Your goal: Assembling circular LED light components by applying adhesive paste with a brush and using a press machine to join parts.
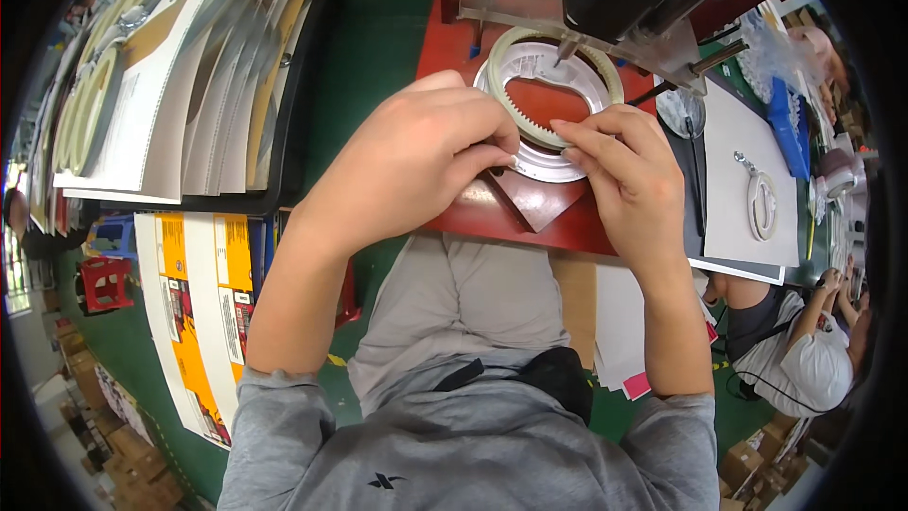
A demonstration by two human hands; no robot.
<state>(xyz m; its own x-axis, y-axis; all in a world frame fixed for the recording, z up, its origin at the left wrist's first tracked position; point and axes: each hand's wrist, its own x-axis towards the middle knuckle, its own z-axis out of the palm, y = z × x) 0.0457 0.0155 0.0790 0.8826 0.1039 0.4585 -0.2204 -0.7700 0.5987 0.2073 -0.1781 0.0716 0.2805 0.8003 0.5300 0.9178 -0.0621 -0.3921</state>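
A cream plastic ring with inner teeth [605,64] lies tilted over a white round ring-shaped part [547,168] on the red machine base [454,57]. My left hand [416,156] is closed, its fingers pinching at the near left edge of the toothed ring. At the near right edge, my right hand [632,175] has thumb and fingers pinched on the same ring. The fingertips partly cover both rims, so the exact contact is hard to see. Above the rings hangs a machine head with a thin metal tip [566,49].
Cardboard sheets and cream rings [189,66] fill a black tray at my left. A board with a small ring [762,206] lies at my right, near a blue bin [787,123]. Another person [794,350] sits at the right. A clear plate [511,14] spans the machine.
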